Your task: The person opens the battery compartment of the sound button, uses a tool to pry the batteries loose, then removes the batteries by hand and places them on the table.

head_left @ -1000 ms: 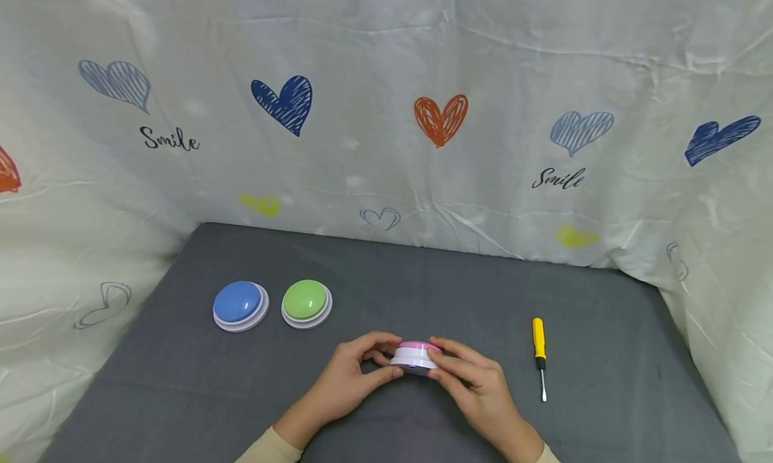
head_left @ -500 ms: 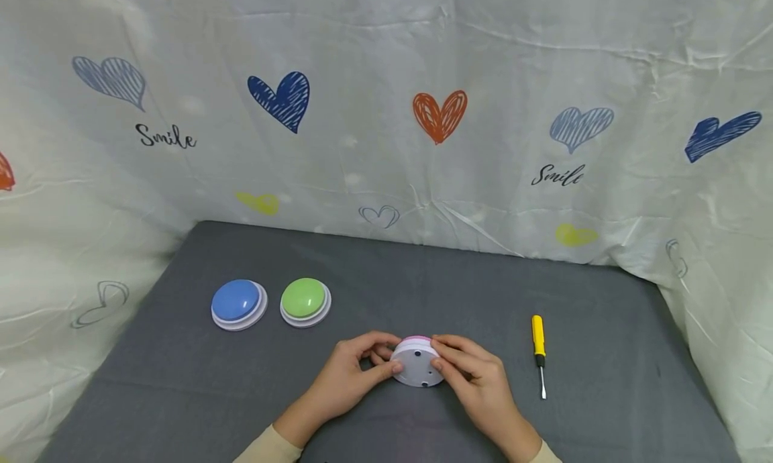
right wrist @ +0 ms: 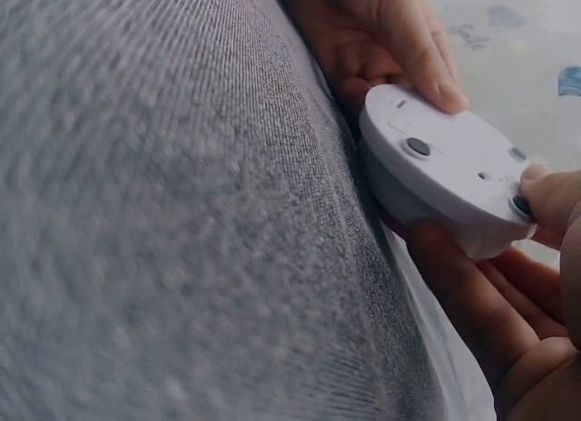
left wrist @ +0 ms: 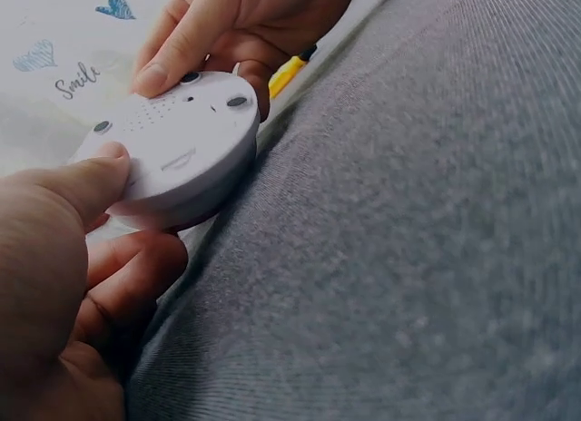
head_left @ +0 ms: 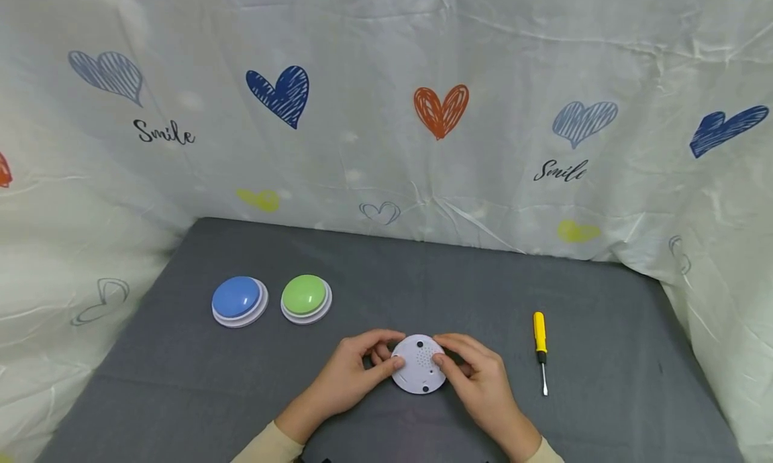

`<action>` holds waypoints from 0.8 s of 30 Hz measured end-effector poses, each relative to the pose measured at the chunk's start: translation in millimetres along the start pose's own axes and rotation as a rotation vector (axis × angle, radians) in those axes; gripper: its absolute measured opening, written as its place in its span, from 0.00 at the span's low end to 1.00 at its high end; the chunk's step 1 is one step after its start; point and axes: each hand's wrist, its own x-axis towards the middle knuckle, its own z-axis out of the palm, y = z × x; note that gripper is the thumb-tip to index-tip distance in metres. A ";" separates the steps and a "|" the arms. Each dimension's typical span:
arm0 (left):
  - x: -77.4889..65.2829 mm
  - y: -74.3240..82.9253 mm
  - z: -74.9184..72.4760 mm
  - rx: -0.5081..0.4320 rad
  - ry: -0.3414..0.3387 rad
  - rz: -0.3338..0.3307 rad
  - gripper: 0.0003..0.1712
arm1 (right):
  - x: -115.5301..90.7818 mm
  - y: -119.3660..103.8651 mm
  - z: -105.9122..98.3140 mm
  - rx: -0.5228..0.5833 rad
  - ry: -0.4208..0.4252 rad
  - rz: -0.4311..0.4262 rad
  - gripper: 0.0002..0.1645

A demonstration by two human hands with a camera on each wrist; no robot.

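Between both hands is a round push button [head_left: 417, 376], its white underside turned up toward the head camera. Dark round pads, small speaker holes and a screw hole show on that underside [left wrist: 172, 135]. My left hand [head_left: 347, 376] pinches the left edge, thumb on the underside and fingers beneath. On the opposite edge my right hand [head_left: 483, 389] grips the same way, its thumb on the base in the right wrist view. The button's pink top is mostly hidden; a sliver of it shows below the white body [right wrist: 427, 185].
A blue button [head_left: 235, 297] and a green button [head_left: 304, 294] stand dome up on the grey cloth [head_left: 423, 275] at the left. A yellow-handled screwdriver [head_left: 540, 335] lies to the right of my right hand. A white curtain [head_left: 362, 154] printed with hearts rises behind the table.
The pink button has been tipped over in both hands: its pink top and side faced the head camera, and its white underside now does. The hands keep nearly the same place.
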 end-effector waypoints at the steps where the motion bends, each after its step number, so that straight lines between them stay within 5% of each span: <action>1: 0.2 -0.2 0.3 0.008 -0.004 0.013 0.22 | 0.2 -0.3 0.0 -0.005 0.003 0.005 0.19; 7: 1.1 -1.6 1.2 0.083 -0.014 0.083 0.29 | 0.4 -1.6 0.9 -0.011 0.015 0.029 0.20; 15: -2.1 -1.4 2.2 0.243 -0.028 0.088 0.26 | -3.5 0.1 2.9 -0.039 -0.041 0.006 0.19; 24: 0.0 -3.4 2.2 0.202 -0.040 0.110 0.31 | -1.7 4.2 1.5 -0.076 -0.091 -0.049 0.20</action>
